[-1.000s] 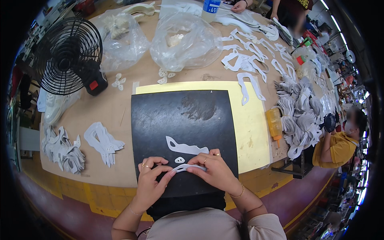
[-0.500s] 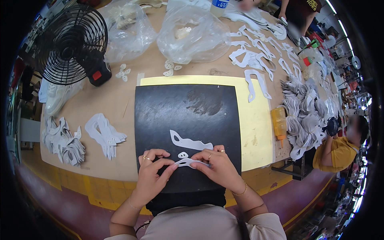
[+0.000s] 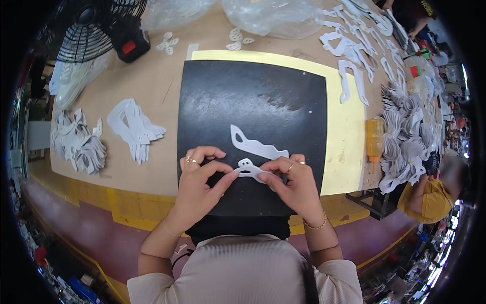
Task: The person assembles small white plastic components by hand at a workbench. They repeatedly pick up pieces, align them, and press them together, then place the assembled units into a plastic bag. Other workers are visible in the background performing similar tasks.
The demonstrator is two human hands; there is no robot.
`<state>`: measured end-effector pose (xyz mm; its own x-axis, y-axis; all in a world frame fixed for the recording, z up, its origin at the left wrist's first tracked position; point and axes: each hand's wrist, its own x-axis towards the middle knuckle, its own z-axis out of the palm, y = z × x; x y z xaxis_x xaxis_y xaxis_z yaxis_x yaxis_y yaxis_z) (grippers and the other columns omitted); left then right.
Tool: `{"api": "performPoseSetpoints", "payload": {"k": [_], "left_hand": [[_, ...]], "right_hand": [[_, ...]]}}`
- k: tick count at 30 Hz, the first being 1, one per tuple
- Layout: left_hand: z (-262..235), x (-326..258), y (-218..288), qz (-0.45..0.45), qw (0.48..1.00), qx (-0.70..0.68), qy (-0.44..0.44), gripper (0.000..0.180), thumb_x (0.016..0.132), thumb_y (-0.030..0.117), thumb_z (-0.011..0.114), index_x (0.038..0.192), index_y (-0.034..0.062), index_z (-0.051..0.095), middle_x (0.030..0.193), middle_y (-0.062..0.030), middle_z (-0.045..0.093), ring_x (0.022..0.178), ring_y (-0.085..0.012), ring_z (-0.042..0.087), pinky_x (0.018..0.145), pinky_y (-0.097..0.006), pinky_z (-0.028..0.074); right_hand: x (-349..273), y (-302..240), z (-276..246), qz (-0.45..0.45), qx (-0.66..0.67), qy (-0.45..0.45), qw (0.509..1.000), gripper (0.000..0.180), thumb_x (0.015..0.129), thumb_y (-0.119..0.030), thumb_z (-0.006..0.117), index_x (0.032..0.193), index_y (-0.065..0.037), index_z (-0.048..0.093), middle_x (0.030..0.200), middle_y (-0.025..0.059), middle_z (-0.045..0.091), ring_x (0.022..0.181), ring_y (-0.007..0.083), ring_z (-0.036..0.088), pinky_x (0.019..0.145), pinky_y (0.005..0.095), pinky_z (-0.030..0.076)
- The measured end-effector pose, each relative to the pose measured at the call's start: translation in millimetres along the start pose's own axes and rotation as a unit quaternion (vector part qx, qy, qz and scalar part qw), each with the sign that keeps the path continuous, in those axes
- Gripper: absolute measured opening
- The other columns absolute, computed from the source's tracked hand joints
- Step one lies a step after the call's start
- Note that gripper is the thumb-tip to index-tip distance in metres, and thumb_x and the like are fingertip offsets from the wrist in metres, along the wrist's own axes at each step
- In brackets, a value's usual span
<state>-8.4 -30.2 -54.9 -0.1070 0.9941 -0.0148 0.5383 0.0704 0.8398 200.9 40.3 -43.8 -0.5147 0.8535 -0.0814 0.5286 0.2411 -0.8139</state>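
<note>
My left hand [image 3: 202,177] and my right hand [image 3: 292,183] pinch a white cut shoe piece [image 3: 249,172] between thumbs and fingers, one hand at each end. The piece has a slot-like opening near the left fingertips; its right part is hidden by my right hand. Right behind its far edge sits a small white tab with holes [image 3: 245,162], seemingly touching it. A second long white piece [image 3: 259,147], with an opening at its left end, lies flat just beyond. All this is over a black work mat [image 3: 217,101].
Stacked white pieces [image 3: 132,126] and a bundled pile [image 3: 78,147] lie left. Small tabs [image 3: 235,38] and plastic bags [image 3: 273,17] are beyond the mat; a black fan [image 3: 86,30] stands far left. Right are a yellow glue bottle [image 3: 374,139], more piles [image 3: 402,126] and a person in yellow [image 3: 428,200].
The view has shifted, so the table sits higher in the picture. The held piece has come up against the small tab, where a gap showed before. Both hands keep their pinch.
</note>
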Motion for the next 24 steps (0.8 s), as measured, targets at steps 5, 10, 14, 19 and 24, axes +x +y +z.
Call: {"api": "performPoseSetpoints", "payload": {"k": [5, 10, 14, 19, 24], "left_hand": [[0.2, 1.9, 2.5, -0.030, 0.999, 0.027, -0.016, 0.011, 0.083, 0.015, 0.077, 0.086, 0.0054, 0.072, 0.110, -0.0054, 0.057, 0.105, -0.0231, 0.049, 0.094, -0.035, 0.038], [-0.8, 4.1, 5.7, -0.036, 0.998, 0.047, -0.028, 0.013, 0.082, 0.016, 0.077, 0.085, 0.0049, 0.072, 0.102, -0.0051, 0.054, 0.102, -0.0231, 0.048, 0.092, -0.035, 0.035], [2.8, 6.2, 5.6, -0.034, 0.997, 0.063, -0.020, 0.013, 0.082, 0.017, 0.077, 0.085, 0.0054, 0.072, 0.099, -0.0047, 0.053, 0.100, -0.0228, 0.048, 0.090, -0.035, 0.033], [5.3, 6.6, 3.4, -0.033, 0.997, 0.071, -0.013, 0.012, 0.081, 0.016, 0.077, 0.085, 0.0065, 0.072, 0.097, -0.0046, 0.054, 0.099, -0.0231, 0.047, 0.089, -0.036, 0.032], [7.7, 8.2, 0.4, -0.008, 0.996, 0.089, -0.003, 0.008, 0.081, 0.016, 0.075, 0.085, 0.0090, 0.072, 0.095, -0.0041, 0.054, 0.094, -0.0245, 0.048, 0.081, -0.038, 0.031]], "right_hand": [[-2.1, -1.5, 5.6, 0.052, 0.002, 0.014, 0.999, 0.018, 0.078, -0.015, 0.082, 0.092, -0.007, 0.075, 0.068, 0.0025, 0.066, 0.066, 0.0142, 0.048, 0.068, 0.0291, 0.038], [-0.6, -1.4, 7.7, 0.020, -0.035, 0.037, 0.999, 0.021, 0.075, -0.016, 0.084, 0.090, -0.007, 0.074, 0.070, 0.0049, 0.066, 0.070, 0.0174, 0.049, 0.070, 0.0299, 0.038], [1.4, -1.7, 8.3, 0.016, -0.059, 0.038, 0.997, 0.019, 0.076, -0.017, 0.083, 0.085, -0.007, 0.070, 0.070, 0.0042, 0.064, 0.065, 0.0182, 0.048, 0.073, 0.0310, 0.035], [2.8, -2.4, 9.7, 0.007, -0.081, 0.020, 0.997, 0.017, 0.080, -0.018, 0.079, 0.082, -0.007, 0.067, 0.070, 0.0028, 0.062, 0.058, 0.0179, 0.049, 0.075, 0.0328, 0.030], [3.2, -1.9, 15.9, 0.006, -0.089, 0.050, 0.995, 0.019, 0.075, -0.016, 0.082, 0.078, -0.008, 0.065, 0.059, 0.0020, 0.053, 0.055, 0.0169, 0.041, 0.071, 0.0310, 0.030]]}}
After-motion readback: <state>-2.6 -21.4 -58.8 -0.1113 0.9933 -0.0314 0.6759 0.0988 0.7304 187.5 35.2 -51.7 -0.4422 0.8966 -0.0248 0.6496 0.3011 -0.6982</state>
